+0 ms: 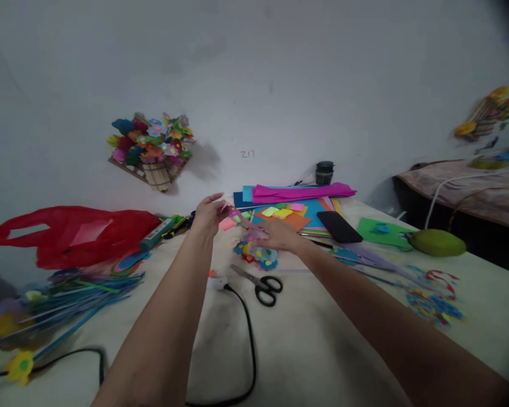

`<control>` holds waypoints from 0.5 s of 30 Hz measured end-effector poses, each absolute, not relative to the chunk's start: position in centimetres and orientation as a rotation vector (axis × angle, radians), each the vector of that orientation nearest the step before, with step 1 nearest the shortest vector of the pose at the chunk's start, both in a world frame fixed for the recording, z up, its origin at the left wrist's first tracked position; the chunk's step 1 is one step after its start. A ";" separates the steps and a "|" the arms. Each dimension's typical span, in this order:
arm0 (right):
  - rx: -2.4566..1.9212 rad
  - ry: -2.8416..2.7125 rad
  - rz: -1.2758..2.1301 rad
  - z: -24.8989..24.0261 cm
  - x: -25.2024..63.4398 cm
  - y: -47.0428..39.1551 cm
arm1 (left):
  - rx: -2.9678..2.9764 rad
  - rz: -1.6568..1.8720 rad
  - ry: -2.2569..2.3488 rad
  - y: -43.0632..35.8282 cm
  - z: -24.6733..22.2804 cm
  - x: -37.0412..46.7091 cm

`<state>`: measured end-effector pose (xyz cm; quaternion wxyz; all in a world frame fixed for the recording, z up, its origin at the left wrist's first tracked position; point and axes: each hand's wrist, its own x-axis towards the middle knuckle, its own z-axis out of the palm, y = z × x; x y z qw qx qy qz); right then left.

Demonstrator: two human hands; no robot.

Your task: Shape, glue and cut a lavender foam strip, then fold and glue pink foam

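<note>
Over the far middle of the table, my left hand point(210, 215) is closed in a pinch at one end of a thin pink strip point(244, 218). The strip slants down to my right hand point(276, 234), whose fingers are closed around its other end. Just below the hands lies a cluster of colourful flower cutouts point(268, 255), partly covered by my right hand. Black-handled scissors point(265, 287) rest on the cloth nearer to me, blades pointing to the upper left. Beside them is a small white device point(218, 284) with a black cord and an orange spot.
Coloured sheets point(311, 212), a magenta roll point(301, 193) and a black phone point(339, 226) lie behind and right. Paper scraps point(435, 302) and a green fruit point(439, 242) are far right. Flower stems point(89, 299) and a red bag point(97, 232) fill the left.
</note>
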<state>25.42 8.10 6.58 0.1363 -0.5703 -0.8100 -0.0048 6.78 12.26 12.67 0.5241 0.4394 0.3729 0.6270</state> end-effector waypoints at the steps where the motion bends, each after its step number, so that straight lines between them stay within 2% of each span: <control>1: -1.718 -2.343 -0.104 6.7 25.0 7.6 | 1.040 1.509 0.870 11.9 13.0 6.8; 4: -1.873 -2.205 -0.277 7.6 24.6 6.8 | 1.029 1.569 0.783 10.6 14.4 6.4; 6: -1.839 -2.091 -0.244 8.8 25.0 6.4 | 1.028 1.614 0.760 9.7 15.1 5.7; 10: -1.620 -1.985 0.214 10.9 25.8 4.8 | 1.118 1.626 0.988 7.7 15.0 3.8; 12: -1.530 -1.931 0.420 11.2 25.7 3.6 | 1.206 1.534 1.102 6.4 14.1 3.1; 15: -1.484 -1.885 0.539 11.0 25.1 2.1 | 1.390 1.281 1.161 4.1 12.3 2.2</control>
